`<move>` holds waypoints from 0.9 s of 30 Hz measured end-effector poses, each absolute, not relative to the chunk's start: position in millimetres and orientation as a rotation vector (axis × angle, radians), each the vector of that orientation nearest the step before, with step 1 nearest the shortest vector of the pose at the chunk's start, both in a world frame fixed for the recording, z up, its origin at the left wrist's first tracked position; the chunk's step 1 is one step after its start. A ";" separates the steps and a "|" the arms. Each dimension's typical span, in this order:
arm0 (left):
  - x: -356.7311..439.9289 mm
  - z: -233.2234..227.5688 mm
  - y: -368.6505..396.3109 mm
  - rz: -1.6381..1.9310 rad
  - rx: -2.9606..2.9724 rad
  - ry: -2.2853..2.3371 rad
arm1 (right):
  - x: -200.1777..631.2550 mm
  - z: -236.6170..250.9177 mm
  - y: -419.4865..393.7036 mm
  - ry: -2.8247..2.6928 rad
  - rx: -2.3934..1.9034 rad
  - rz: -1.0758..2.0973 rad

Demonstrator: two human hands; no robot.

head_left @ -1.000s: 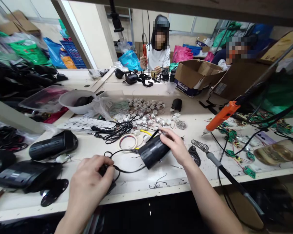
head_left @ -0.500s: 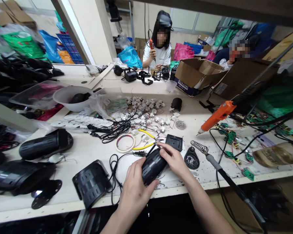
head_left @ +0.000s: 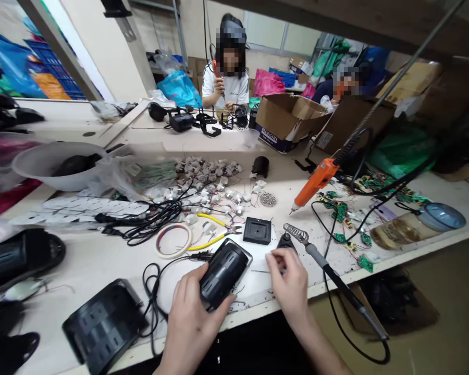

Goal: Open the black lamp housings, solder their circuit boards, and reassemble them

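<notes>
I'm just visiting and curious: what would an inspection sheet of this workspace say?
Surface: pale bench, dark scraps near front edge.
Job's things: black slotted housing; thin metal tool.
Clutter: yellow-handled cutters, tape roll, green circuit boards.
Hands: left hand grips the housing; right hand at the tool, grip unclear.
Cables: black cable bundle behind the tape roll.
Surroundings: co-worker opposite, holding an orange tool; open cardboard box.
</notes>
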State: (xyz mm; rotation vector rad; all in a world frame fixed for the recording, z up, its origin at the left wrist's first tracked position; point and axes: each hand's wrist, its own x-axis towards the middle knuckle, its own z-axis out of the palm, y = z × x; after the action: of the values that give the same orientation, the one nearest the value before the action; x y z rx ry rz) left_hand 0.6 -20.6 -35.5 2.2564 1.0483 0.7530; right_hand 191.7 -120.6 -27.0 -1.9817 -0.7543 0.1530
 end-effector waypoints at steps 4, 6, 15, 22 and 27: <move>-0.5 -36.4 -18.0 0.718 2.299 1.041 | 210.7 -44.1 -144.0 -0.696 -2.298 -0.228; -1.0 -37.6 -17.1 0.717 2.301 1.039 | 217.5 -53.3 -143.2 -0.730 -2.372 -0.216; -5.5 -35.6 -20.5 0.631 2.326 0.986 | 245.9 -61.8 -154.5 -0.869 -2.506 -0.268; -3.6 3.0 -12.5 0.711 2.337 0.904 | 293.1 -67.3 -198.4 -0.852 -2.561 -0.435; -0.2 68.0 -34.3 0.630 2.055 0.569 | 295.0 -59.1 -207.4 -0.869 -2.617 -0.432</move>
State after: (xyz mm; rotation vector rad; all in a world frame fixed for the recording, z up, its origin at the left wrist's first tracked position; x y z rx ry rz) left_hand -0.2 -34.3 68.0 2.0546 0.5687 0.6303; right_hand 295.0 -207.4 -59.1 -2.6167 -0.8685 -0.4319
